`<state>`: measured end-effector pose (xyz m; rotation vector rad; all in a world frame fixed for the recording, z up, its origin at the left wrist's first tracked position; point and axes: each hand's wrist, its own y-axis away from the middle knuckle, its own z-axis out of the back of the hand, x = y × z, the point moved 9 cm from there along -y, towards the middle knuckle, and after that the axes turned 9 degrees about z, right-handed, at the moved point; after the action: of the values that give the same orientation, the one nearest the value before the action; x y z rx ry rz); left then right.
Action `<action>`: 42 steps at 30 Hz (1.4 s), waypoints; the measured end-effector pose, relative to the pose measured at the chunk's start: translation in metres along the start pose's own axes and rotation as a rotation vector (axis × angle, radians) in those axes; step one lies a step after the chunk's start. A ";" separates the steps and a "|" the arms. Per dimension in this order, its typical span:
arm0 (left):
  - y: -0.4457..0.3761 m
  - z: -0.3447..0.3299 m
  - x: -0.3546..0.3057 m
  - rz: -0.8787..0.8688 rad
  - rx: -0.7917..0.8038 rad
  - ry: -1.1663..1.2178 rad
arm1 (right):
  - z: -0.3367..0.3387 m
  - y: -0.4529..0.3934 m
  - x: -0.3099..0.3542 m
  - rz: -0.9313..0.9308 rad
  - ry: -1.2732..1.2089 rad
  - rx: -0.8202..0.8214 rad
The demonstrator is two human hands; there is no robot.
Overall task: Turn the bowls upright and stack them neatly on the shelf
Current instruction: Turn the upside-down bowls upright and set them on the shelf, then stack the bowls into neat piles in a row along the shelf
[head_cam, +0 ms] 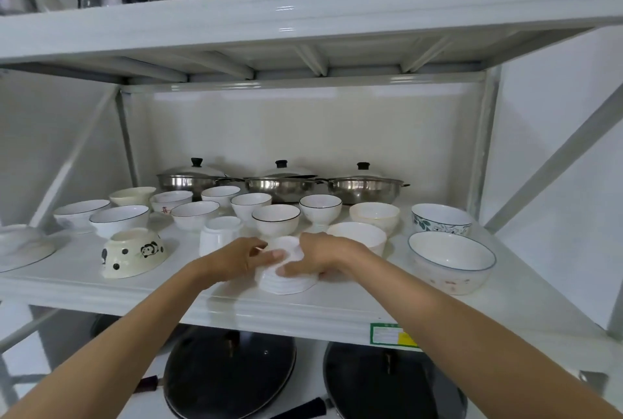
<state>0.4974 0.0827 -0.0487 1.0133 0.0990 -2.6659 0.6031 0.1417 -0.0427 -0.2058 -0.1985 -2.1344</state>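
Observation:
An upside-down white ribbed bowl [286,278] sits near the front of the white shelf [236,310]. My left hand [242,257] grips its left side and my right hand [323,255] grips its right side. To the left, an upside-down panda bowl [133,253] and an upside-down plain white bowl [219,238] rest on the shelf. Several upright bowls stand behind, among them a black-rimmed one [275,221] and a footed one [320,211]. At the right stand a wide blue-rimmed bowl [451,262] and a leaf-patterned bowl [440,218].
Three lidded steel pots [283,182] line the back of the shelf. A grey plate [20,246] lies at the far left. The upper shelf [303,17] holds kettles and a steel basin. Dark glass pan lids [229,375] sit on the level below.

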 end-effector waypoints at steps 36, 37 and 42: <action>-0.030 0.042 0.038 -0.005 0.151 0.487 | 0.041 -0.032 -0.026 -0.395 -0.586 -0.340; -0.031 0.040 0.040 0.009 0.147 0.496 | 0.041 -0.032 -0.026 -0.397 -0.548 -0.357; -0.032 0.027 0.044 0.057 0.174 0.539 | 0.037 -0.033 -0.027 -0.408 -0.376 -0.361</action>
<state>0.4393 0.0982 -0.0589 1.7376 -0.0531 -2.3109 0.5928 0.1897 -0.0150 -0.8431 -0.0721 -2.5101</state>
